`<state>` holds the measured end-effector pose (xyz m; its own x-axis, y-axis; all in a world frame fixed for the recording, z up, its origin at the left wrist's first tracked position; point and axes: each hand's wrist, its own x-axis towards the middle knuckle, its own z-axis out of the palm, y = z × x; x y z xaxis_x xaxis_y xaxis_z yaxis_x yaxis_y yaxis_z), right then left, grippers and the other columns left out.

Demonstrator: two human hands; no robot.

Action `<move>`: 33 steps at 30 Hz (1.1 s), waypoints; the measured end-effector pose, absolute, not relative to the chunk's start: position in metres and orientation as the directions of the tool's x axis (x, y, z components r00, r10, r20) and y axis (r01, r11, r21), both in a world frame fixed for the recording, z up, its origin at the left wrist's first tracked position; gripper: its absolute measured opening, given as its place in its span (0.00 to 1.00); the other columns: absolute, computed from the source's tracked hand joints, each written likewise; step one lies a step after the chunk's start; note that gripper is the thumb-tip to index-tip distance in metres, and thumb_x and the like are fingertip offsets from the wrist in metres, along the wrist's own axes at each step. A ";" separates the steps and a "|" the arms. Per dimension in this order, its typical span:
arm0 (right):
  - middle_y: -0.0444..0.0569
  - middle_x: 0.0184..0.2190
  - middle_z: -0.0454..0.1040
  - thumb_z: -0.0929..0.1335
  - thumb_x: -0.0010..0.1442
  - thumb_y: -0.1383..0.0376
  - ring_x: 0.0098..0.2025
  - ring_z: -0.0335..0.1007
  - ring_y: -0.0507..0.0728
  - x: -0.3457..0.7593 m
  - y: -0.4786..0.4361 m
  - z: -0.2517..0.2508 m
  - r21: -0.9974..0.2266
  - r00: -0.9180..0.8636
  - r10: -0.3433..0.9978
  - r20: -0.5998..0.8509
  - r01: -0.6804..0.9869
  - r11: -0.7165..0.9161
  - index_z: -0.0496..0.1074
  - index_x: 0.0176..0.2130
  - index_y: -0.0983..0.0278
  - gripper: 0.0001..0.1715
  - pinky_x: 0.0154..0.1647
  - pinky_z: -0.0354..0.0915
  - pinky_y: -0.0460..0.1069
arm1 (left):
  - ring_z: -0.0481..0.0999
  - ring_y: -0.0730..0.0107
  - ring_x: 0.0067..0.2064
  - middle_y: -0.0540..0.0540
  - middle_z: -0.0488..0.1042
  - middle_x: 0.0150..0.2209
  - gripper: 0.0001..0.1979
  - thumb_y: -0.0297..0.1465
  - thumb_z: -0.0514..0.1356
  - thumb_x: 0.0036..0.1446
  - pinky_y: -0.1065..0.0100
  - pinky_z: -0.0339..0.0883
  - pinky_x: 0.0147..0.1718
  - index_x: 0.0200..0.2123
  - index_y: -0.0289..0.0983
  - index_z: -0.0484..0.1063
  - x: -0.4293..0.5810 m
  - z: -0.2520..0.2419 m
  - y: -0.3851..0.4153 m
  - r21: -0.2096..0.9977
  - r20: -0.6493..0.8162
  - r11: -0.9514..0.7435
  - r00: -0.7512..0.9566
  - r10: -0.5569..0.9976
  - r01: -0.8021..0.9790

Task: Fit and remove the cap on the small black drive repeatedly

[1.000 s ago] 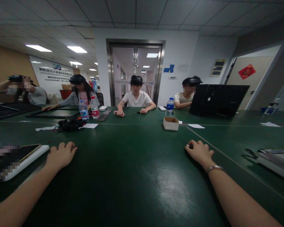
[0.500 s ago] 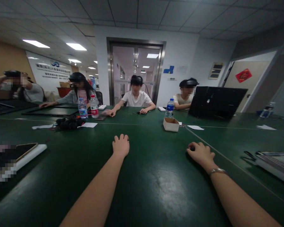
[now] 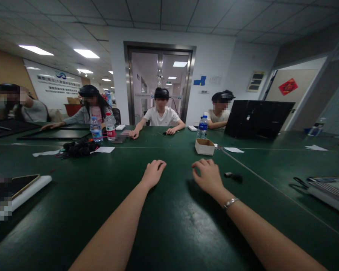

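Observation:
My left hand (image 3: 153, 175) rests low over the green table, its fingers curled and thumb close to the forefinger. A dark spot shows between them, and I cannot make out whether it is a thing or a gap. To its right, my right hand (image 3: 209, 177) is bent at the fingers, with the thumb apart and nothing visible in it. A bracelet (image 3: 231, 203) circles that wrist. Just right of this hand, a small black object with a metal-looking end (image 3: 234, 177) lies on the table, perhaps a USB stick; it is blurred.
An open cardboard box (image 3: 204, 147) stands beyond my right hand, near a water bottle (image 3: 202, 128). Black cables (image 3: 80, 148) lie at left. A phone (image 3: 24, 184) rests at the left edge, a monitor (image 3: 258, 119) stands at right. Several people sit opposite.
My right hand has let go of the small black object, which now lies on the table, and moved left. My left hand has shifted slightly right, bringing the hands closer together.

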<state>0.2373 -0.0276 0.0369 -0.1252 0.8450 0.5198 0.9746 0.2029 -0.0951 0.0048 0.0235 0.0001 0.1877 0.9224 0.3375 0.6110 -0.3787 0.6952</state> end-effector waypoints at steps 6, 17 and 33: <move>0.45 0.29 0.72 0.64 0.55 0.66 0.30 0.64 0.52 0.154 -0.002 0.027 -0.489 -0.244 0.902 0.355 0.774 0.402 0.71 0.35 0.61 0.07 0.30 0.56 0.46 | 0.71 0.70 0.36 0.44 0.72 0.37 0.20 0.43 0.47 0.60 0.70 0.62 0.33 0.42 0.37 0.71 0.014 -0.001 0.037 0.977 0.211 -0.213 -0.060 0.976 -0.029; 0.42 0.28 0.69 0.69 0.50 0.60 0.29 0.66 0.52 0.117 0.021 -0.005 -0.826 -0.059 0.939 0.340 0.459 0.328 0.63 0.39 0.60 0.17 0.30 0.60 0.47 | 0.71 0.70 0.36 0.45 0.73 0.33 0.18 0.45 0.56 0.55 0.70 0.64 0.37 0.35 0.35 0.73 0.021 -0.004 0.039 0.913 0.124 -0.142 -0.072 0.990 -0.382; 0.61 0.44 0.68 0.58 0.63 0.64 0.46 0.64 0.64 0.300 0.024 0.017 0.127 0.061 0.961 0.269 0.987 -0.098 0.71 0.46 0.67 0.18 0.42 0.59 0.54 | 0.68 0.78 0.29 0.45 0.69 0.30 0.15 0.38 0.53 0.60 0.77 0.63 0.27 0.31 0.33 0.71 0.011 0.000 0.033 0.829 -0.039 0.005 -0.049 0.998 -0.559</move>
